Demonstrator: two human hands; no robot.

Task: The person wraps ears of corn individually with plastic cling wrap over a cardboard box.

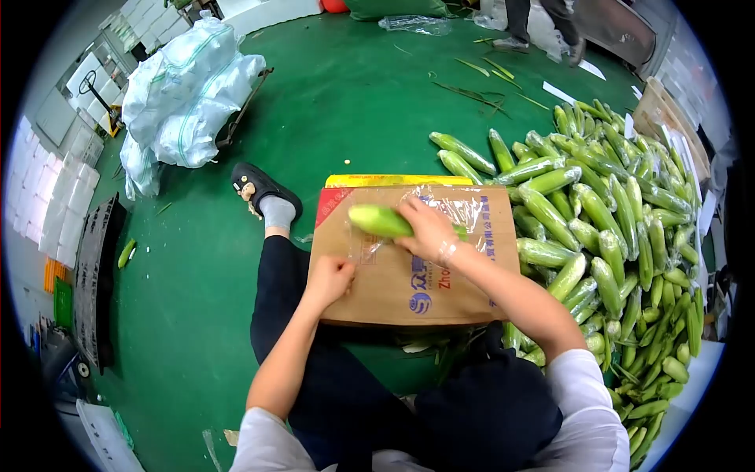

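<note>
A cardboard box point(377, 295) with blue and red print stands in front of my knees. Over its top, my right hand point(429, 232) is wrapped round a long green vegetable point(379, 221), pale towards its left end and slightly blurred. Its exact kind I cannot make out. Clear plastic film point(464, 206) glints on the box behind that hand, and more seems to lie under the vegetable. My left hand point(331, 279) is closed at the box's left side, knuckles up. What its fingers pinch, if anything, is hidden.
A large heap of film-wrapped green vegetables point(605, 204) lies to the right, with unwrapped-looking ones point(657, 385) at its lower edge. White sacks point(189, 94) sit on a cart at upper left. A black panel point(98, 283) stands left. Another person's legs point(543, 20) show at the back.
</note>
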